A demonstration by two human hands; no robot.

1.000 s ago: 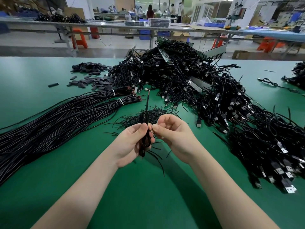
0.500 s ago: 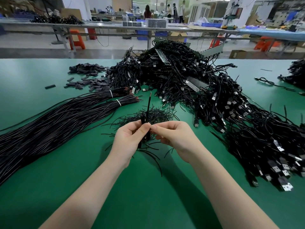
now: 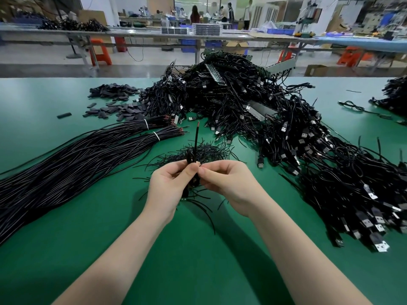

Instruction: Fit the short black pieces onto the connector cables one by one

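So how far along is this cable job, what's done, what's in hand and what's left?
Done: I can't tell which cables are finished; the big pile of USB cables may be, but no fitted pieces show.
In hand: the left hand grips a black cable pointing up, red tip bare; the right hand pinches at it.
Left: two tied cable bundles and a heap of short black pieces.

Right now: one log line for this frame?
left hand: holds cable upright | right hand: pinches at cable | black pieces: piled far left | stage: fitting

green table (image 3: 66,216) | grey floor (image 3: 44,53) | orange stools (image 3: 100,52) | far workbench (image 3: 143,34)
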